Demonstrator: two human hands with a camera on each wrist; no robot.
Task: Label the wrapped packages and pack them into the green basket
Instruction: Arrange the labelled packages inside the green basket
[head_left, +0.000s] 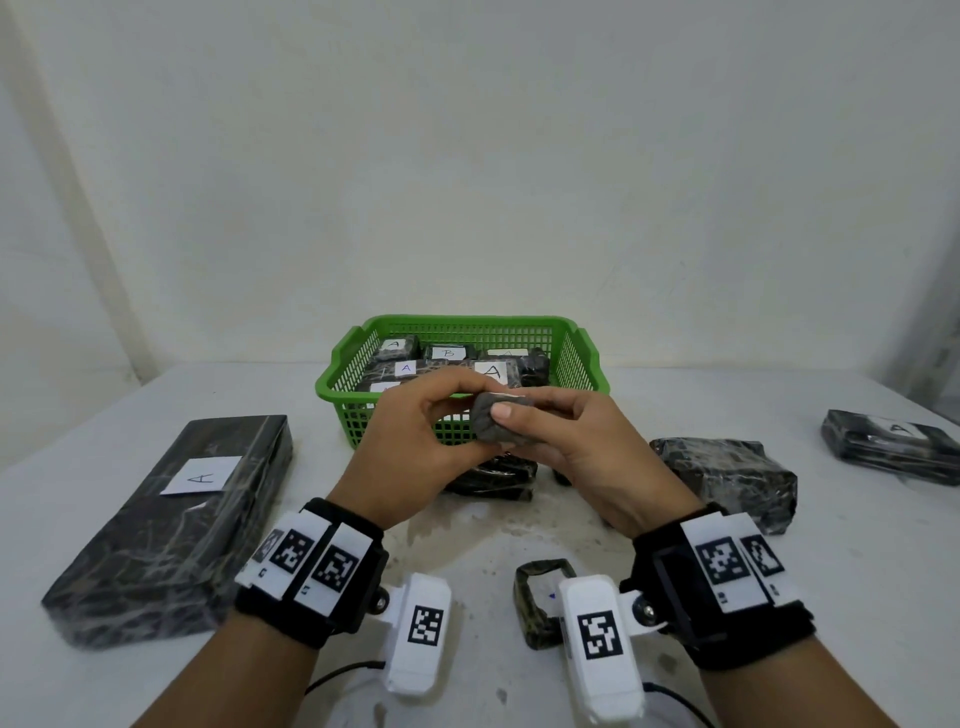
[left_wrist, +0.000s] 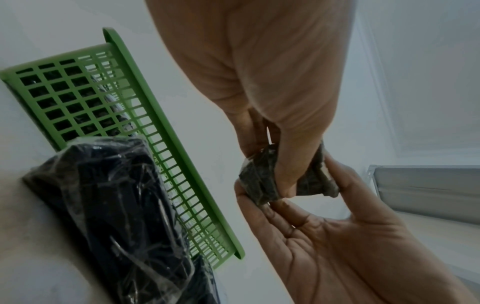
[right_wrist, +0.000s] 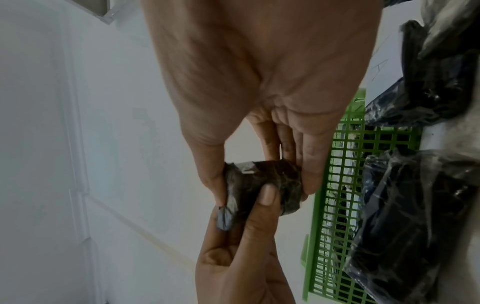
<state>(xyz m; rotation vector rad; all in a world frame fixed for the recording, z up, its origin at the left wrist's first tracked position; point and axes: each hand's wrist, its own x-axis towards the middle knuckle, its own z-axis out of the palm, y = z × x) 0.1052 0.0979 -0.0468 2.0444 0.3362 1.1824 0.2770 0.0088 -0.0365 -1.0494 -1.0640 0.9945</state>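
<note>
Small package (head_left: 498, 423) pinched between left hand (head_left: 415, 441) and right hand (head_left: 587, 457), its long axis running hand to hand, white label seemingly on top; basket (head_left: 582, 358) just beyond the fingertips, both hands about equally near.

left hand (head_left: 415, 436) + right hand (head_left: 587, 447) pinch small package (head_left: 498, 426) | green basket (head_left: 582, 364) behind (labelled packs inside)
</note>
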